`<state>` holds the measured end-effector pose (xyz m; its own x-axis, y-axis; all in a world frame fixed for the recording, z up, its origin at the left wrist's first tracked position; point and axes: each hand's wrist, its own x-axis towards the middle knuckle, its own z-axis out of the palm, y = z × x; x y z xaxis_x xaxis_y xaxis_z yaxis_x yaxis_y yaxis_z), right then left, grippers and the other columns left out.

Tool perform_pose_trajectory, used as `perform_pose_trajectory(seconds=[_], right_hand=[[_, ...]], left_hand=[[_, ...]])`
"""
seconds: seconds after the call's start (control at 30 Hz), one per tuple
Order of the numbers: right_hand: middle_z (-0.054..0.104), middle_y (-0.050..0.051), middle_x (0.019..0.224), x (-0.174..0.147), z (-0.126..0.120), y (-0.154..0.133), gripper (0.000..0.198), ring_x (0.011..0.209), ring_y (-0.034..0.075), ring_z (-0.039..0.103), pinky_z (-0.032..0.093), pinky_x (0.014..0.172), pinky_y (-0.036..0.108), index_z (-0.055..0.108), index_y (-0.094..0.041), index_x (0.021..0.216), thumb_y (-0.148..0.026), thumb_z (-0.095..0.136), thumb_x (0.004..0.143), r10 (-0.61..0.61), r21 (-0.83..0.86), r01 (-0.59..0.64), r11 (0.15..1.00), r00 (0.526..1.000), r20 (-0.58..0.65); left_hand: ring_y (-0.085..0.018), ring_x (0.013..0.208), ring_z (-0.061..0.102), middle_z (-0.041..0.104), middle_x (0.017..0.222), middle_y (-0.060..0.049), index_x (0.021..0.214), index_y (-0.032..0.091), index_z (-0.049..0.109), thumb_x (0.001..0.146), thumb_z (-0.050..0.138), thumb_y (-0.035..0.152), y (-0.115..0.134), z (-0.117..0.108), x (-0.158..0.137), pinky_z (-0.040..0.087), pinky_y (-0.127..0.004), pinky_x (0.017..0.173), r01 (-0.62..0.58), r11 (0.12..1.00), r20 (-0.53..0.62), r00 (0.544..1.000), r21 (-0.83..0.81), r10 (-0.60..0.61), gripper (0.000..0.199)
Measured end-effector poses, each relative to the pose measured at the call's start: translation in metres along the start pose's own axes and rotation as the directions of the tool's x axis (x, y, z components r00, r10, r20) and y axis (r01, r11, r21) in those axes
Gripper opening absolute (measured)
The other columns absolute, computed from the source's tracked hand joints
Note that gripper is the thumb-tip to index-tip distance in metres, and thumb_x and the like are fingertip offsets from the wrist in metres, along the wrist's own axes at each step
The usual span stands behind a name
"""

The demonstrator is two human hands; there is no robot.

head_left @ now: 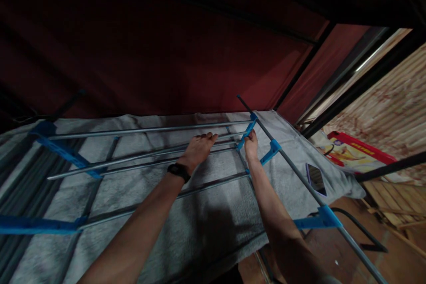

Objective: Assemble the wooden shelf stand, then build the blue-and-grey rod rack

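My left hand [199, 148], with a dark watch on its wrist, is closed over a thin metal tube [133, 157]. The tube's left end sticks out free past a blue bracket on the left [71, 155]. Its right end meets a blue plastic bracket [247, 133], where my right hand [251, 145] pinches the bracket; the fingertips are partly hidden. Both brackets belong to a rack frame of metal tubes and blue connectors, lying across a grey cloth [213, 213]. A long side tube [296, 173] runs through the connectors at the right.
Several dark tubes [36, 186] lie at the far left. A phone [316, 179] rests on the cloth's right side. Beyond are a red and yellow box [359, 151], wooden slats [396, 199] and black metal posts. A dark red sheet [166, 62] hangs behind.
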<state>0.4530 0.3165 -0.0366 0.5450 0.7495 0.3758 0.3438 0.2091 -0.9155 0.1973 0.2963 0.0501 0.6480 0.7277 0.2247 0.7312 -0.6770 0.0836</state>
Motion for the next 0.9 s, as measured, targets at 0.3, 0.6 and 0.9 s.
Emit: perform_pose_trajectory(seconds=[0.3, 0.6, 0.9], right_hand=[[0.063, 0.007, 0.124, 0.000, -0.001, 0.006, 0.059, 0.121, 0.021, 0.055, 0.046, 0.103, 0.038, 0.055, -0.021, 0.136, -0.020, 0.048, 0.077, 0.028, -0.011, -0.028, 1.000, 1.000, 0.007], [0.061, 0.006, 0.129, 0.003, -0.004, 0.014, 0.061, 0.119, 0.022, 0.056, 0.047, 0.101, 0.037, 0.056, -0.023, 0.136, -0.020, 0.050, 0.075, 0.022, -0.010, -0.022, 1.000, 1.000, 0.019], [0.060, 0.009, 0.129, 0.002, -0.004, 0.020, 0.060, 0.112, 0.020, 0.060, 0.047, 0.102, 0.037, 0.055, -0.020, 0.135, -0.025, 0.050, 0.076, 0.018, -0.014, -0.018, 1.000, 1.000, 0.009]], left_hand=[[-0.021, 0.094, 0.067, 0.067, 0.104, -0.009, 0.118, 0.021, 0.060, 0.101, 0.042, 0.029, 0.017, 0.011, 0.028, 0.048, -0.031, 0.078, 0.036, 0.999, -0.012, 0.999, 0.025, -0.035, 0.026], [-0.024, 0.101, 0.062, 0.067, 0.107, -0.013, 0.112, 0.014, 0.062, 0.096, 0.039, 0.009, 0.023, 0.020, 0.042, 0.044, -0.037, 0.087, 0.002, 1.000, -0.056, 0.998, 0.031, 0.000, 0.029], [-0.023, 0.100, 0.064, 0.068, 0.103, -0.012, 0.111, 0.015, 0.063, 0.098, 0.036, 0.011, 0.018, 0.020, 0.045, 0.044, -0.035, 0.087, -0.003, 1.000, -0.087, 0.996, 0.011, 0.004, 0.030]])
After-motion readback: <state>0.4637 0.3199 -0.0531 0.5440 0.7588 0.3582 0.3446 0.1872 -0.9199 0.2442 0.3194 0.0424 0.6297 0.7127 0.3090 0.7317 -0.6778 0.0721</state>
